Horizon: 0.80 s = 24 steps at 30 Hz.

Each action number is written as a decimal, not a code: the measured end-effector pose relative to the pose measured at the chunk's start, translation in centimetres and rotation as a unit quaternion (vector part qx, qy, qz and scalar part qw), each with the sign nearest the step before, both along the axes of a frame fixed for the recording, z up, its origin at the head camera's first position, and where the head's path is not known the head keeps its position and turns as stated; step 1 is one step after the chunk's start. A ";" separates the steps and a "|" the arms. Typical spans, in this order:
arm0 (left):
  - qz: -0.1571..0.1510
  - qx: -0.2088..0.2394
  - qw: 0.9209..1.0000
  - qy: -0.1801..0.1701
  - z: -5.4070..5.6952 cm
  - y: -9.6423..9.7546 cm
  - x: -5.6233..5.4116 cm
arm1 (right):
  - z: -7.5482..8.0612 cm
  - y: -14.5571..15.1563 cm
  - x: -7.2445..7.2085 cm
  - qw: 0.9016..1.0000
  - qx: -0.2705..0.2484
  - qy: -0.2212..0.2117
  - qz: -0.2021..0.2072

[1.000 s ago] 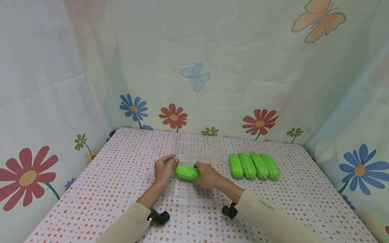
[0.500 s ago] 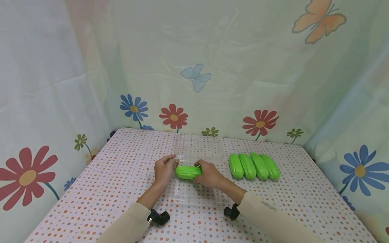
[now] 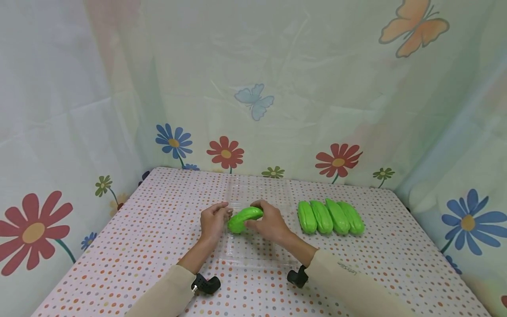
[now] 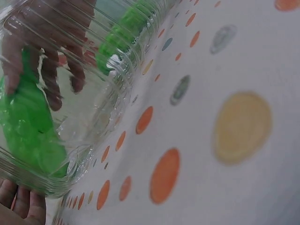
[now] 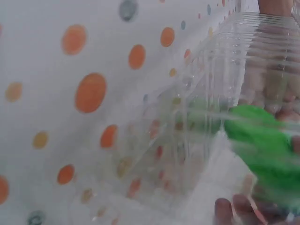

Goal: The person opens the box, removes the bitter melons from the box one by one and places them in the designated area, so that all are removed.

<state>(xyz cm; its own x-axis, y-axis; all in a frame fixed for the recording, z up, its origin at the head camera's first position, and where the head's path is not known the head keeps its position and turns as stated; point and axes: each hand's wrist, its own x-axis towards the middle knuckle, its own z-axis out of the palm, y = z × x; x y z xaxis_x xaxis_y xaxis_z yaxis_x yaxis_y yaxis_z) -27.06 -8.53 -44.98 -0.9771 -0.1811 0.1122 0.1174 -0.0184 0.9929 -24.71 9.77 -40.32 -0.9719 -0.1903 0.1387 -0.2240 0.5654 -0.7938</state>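
A shiny green bitter melon (image 3: 244, 218), ridged and curved, is tilted inside a clear plastic box (image 3: 253, 257). My right hand (image 3: 271, 223) grips its right end between thumb and fingers. My left hand (image 3: 214, 224) holds the box's left wall, close to the melon's lower end. In the left wrist view the left fingers (image 4: 23, 204) lie outside the clear wall, and the melon (image 4: 33, 129) shows through it. The right wrist view is blurred, with the melon (image 5: 262, 140) behind the box's wall and right fingertips (image 5: 239, 208) at the bottom.
Several green bitter melons (image 3: 330, 217) lie side by side, right of the box. The box's clear lid (image 3: 259, 189) is folded back on the far side. A dotted cloth (image 3: 166, 202) covers the table; flowered curtains (image 3: 253, 66) enclose it at the back and sides.
The bitter melon was lying level; now its right end is raised and it tilts down to the left. My right hand has risen slightly with it. The left hand has stayed put.
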 end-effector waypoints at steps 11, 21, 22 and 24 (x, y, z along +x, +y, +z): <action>-0.001 0.007 1.000 -0.017 0.1 -0.1 -0.1 | -0.1 -0.9 -0.2 1.000 -0.021 0.022 0.004; 0.007 -0.005 1.000 -0.009 0.2 -0.1 0.0 | -0.1 -1.9 -0.5 0.999 -0.004 0.001 0.053; 0.005 -0.007 1.000 -0.004 0.7 -0.1 0.4 | -0.1 -2.0 -0.6 0.999 -0.003 0.000 0.053; 0.003 -0.010 1.000 -0.003 0.7 -0.2 0.4 | -0.2 -2.2 -0.7 0.999 0.000 0.001 0.054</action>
